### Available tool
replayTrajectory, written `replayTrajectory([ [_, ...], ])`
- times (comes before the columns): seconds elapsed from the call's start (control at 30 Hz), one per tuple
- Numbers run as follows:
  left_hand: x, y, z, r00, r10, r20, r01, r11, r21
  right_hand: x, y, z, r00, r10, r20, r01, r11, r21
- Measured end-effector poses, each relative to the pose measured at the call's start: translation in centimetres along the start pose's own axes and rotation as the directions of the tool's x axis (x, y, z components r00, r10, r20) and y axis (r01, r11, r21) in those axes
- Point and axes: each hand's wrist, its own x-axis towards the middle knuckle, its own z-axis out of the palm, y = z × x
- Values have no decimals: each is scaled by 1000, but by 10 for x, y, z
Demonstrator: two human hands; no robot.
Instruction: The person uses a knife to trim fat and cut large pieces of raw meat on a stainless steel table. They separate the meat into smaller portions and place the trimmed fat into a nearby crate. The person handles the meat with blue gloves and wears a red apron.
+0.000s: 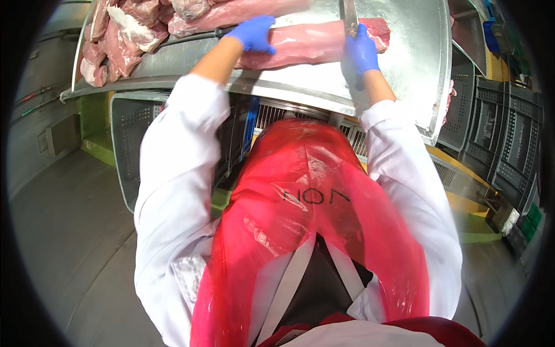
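Note:
A long, pale pink pork loin [306,43] lies across the metal table [410,75], its darker cut end at the right. My left hand [254,34], in a blue glove, rests on the loin's left end with thumb and fingers spread apart. My blue-gloved right hand [363,52] is closed around a knife near the right end. The handle is hidden in the fist. The knife blade [350,17] points away from me, over or beside the meat; whether it touches cannot be told.
Several meat pieces [124,37] are heaped at the table's far left. Another long loin [231,16] lies behind. A dark rod [193,37] lies left of my left hand. Grey crates [130,144] stand below left, with more black crates [503,127] at the right.

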Motion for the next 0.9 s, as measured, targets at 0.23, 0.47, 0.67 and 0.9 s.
replayTrajectory([
  [0.23,35,81,13,985,-171,28,169,984,48,35,35,-32,992,102,79,-100,995,-21],
  [0.47,-6,132,48,908,-313,-279,337,941,40,1,3,-18,952,-232,197,238,971,-3],
  [0.67,-1,122,41,888,-395,-236,387,918,-82,-80,-15,-31,860,-82,504,236,939,-249],
  [0.9,8,18,50,858,-503,-102,346,714,-608,-158,9,-70,808,-43,588,221,947,-233],
])
